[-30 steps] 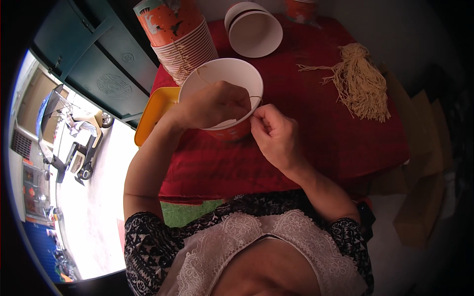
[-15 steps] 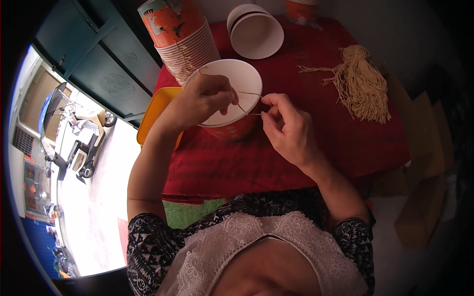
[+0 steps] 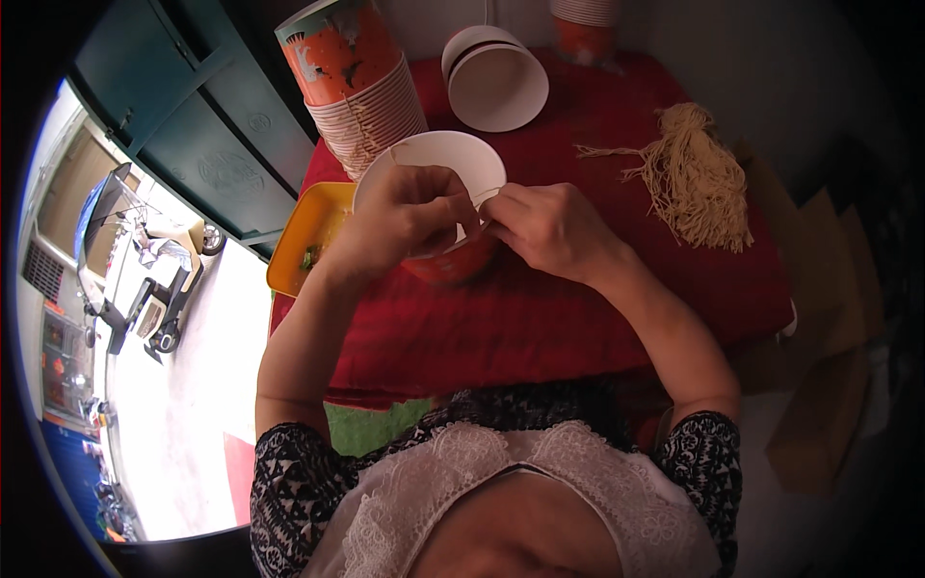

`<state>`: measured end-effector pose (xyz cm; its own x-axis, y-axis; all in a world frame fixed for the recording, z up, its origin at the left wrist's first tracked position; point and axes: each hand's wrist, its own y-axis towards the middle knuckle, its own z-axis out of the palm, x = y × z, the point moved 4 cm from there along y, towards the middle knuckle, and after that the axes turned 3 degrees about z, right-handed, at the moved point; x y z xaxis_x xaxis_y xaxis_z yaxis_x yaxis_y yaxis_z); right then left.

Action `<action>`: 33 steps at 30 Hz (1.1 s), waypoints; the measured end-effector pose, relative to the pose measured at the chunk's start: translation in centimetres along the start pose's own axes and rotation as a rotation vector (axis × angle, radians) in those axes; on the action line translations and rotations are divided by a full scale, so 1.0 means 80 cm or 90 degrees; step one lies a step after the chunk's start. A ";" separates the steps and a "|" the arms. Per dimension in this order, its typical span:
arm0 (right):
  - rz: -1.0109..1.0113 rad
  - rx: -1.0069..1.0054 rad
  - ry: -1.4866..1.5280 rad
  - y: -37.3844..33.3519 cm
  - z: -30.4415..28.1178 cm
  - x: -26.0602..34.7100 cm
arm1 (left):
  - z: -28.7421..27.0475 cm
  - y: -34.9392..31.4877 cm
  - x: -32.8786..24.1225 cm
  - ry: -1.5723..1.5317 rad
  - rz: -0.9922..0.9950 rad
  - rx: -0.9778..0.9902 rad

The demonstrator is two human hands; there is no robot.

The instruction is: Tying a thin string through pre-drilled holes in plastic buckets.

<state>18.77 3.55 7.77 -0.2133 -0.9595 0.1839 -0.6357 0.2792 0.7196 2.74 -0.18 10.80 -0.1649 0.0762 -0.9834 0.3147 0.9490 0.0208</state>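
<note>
An orange paper bucket (image 3: 453, 267) with a white inside stands upright at the front of the table, its mouth facing up. My left hand (image 3: 400, 222) is over its left and near side, fingers curled in a pinch. Close against it at the right rim, my right hand (image 3: 554, 231) pinches too. Between the fingertips runs a thin beige string (image 3: 489, 195), and both hands hold it. A bit of string also shows at the bucket's far left rim. The fingertips partly hide the knot area, so I cannot tell whether the string is looped or tied.
A tall stack of paper buckets (image 3: 371, 111) leans behind. Two nested buckets (image 3: 499, 89) lie on their side at the back. A yellow tray (image 3: 289, 241) sits left, a bundle of beige strings (image 3: 703, 183) right, all on a red cloth (image 3: 578, 332). Cardboard (image 3: 819, 414) stands beyond the table's right.
My right hand has moved in toward the left hand and turned, closing the gap between them. The stretch of string showing between the hands has become shorter.
</note>
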 end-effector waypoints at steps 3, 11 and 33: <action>-0.096 -0.046 -0.096 0.004 0.002 0.002 | 0.002 0.001 -0.002 0.042 0.009 -0.032; -0.187 -0.190 -0.151 -0.004 0.030 -0.034 | 0.007 0.027 0.019 0.362 0.172 -0.168; 0.073 0.122 0.083 -0.062 0.046 -0.094 | 0.027 0.073 0.167 0.166 -0.037 -0.154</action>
<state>20.79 9.53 0.33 -0.2025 -0.9143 0.3508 -0.7443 0.3765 0.5516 4.44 5.74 -2.62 -0.4184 0.0660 -0.9059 0.0720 0.9966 0.0394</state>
